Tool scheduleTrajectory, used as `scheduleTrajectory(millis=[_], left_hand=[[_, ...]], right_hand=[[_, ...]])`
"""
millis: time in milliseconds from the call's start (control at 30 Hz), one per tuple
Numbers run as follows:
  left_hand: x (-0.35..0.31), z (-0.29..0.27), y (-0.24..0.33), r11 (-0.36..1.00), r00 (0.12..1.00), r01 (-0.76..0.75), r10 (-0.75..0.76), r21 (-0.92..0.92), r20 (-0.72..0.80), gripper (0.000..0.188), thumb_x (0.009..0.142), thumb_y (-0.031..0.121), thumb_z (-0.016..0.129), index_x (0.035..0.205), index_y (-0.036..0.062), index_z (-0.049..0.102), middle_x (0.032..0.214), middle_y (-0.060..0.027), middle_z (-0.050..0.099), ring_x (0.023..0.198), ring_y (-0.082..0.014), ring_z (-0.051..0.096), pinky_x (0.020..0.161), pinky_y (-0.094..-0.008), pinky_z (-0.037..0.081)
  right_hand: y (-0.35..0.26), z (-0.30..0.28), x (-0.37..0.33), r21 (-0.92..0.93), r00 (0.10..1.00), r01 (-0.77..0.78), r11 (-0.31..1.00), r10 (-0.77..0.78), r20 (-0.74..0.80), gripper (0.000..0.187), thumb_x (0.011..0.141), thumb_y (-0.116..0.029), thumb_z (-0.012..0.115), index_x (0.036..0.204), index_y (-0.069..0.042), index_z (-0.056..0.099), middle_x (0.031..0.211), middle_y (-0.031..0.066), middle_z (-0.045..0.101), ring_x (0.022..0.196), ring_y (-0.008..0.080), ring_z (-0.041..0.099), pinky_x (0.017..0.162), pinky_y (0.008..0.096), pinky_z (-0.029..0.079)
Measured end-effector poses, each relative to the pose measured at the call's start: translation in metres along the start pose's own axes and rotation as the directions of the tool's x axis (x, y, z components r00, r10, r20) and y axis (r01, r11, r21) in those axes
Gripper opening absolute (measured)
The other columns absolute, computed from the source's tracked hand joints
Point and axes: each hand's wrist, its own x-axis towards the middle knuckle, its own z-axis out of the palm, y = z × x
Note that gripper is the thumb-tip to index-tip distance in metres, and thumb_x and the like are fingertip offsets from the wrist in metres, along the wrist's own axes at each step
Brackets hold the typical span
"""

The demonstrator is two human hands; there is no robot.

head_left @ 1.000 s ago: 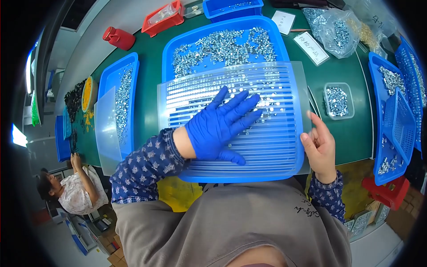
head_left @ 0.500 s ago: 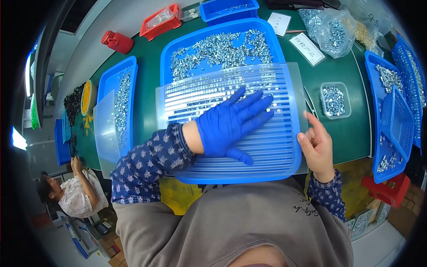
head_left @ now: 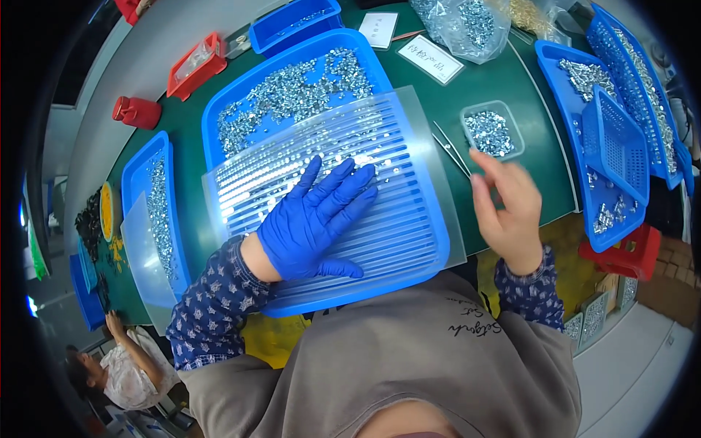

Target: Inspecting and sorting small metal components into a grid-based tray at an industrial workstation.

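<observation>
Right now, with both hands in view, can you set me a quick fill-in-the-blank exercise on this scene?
1. The left hand, over the grooved sheet, wears a glove coloured ____.
2. The bare hand, near the clear container, is the person's ____ one.
3. The tweezers lie on a tabletop coloured ____.
4. The red flask stands farther to the picture's ____ than the large blue tray.

Missing words: blue; right; green; left.

Ribbed cloudy sheet (head_left: 391, 208) lying over a blue tray's (head_left: 374, 62) near part, silver bits (head_left: 252, 182) kinda in rows far-left, loads loose beyond.
</observation>
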Motion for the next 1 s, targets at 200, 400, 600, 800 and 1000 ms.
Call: scheduleTrajectory(millis=[200,400,600,800,1000], left_hand=[[0.000,0.000,0.002,1.000,0.999,0.017,-0.018,-0.009,-0.028,0.094,0.070,0.061,0.061,0.140,0.0053,0.030,0.146,-0.0169,0.026,0.136,-0.0355,0.024,0.110,-0.0536,0.012],[-0.010,-0.003,0.008,0.999,0.999,0.034,-0.034,0.001,-0.011,0.093,0.070,0.059,0.062,0.140,0.0056,0.031,0.147,-0.0154,0.026,0.136,-0.0345,0.024,0.110,-0.0540,0.012],[-0.014,-0.004,0.008,0.998,0.998,0.056,-0.056,-0.009,-0.012,0.093,0.070,0.059,0.063,0.140,0.0061,0.031,0.147,-0.0152,0.026,0.136,-0.0345,0.023,0.110,-0.0544,0.012],[-0.017,-0.007,0.010,0.998,0.997,0.070,-0.070,-0.006,-0.018,0.093,0.070,0.060,0.062,0.140,0.0069,0.030,0.147,-0.0151,0.025,0.136,-0.0346,0.023,0.110,-0.0545,0.011],[-0.041,-0.007,-0.003,0.979,0.971,0.195,-0.202,-0.059,-0.131,0.095,0.070,0.060,0.063,0.142,0.0075,0.028,0.147,-0.0172,0.026,0.136,-0.0387,0.022,0.109,-0.0549,0.012]], right_hand=[[0.015,0.011,0.039,-0.350,0.947,0.304,0.886,-0.243,0.208,0.021,0.068,0.000,0.065,0.088,-0.007,0.067,0.104,0.0091,0.057,0.111,0.0315,0.048,0.088,0.0414,0.042],[0.023,0.021,0.051,-0.381,0.895,0.398,0.835,-0.262,0.360,0.015,0.067,-0.002,0.065,0.080,-0.007,0.068,0.110,0.0084,0.057,0.118,0.0307,0.044,0.089,0.0434,0.041],[0.029,0.029,0.059,-0.380,0.880,0.428,0.820,-0.283,0.381,0.011,0.066,-0.001,0.064,0.076,-0.005,0.066,0.105,0.0075,0.057,0.114,0.0286,0.046,0.086,0.0404,0.043],[0.031,0.030,0.071,-0.275,0.899,0.419,0.865,-0.351,0.262,0.013,0.065,0.001,0.064,0.076,-0.005,0.060,0.097,0.0075,0.058,0.106,0.0288,0.051,0.083,0.0393,0.044],[-0.012,0.021,0.058,0.050,0.890,0.411,0.910,-0.412,0.196,0.017,0.065,0.003,0.066,0.079,-0.005,0.059,0.092,0.0075,0.058,0.100,0.0301,0.053,0.084,0.0396,0.044]])
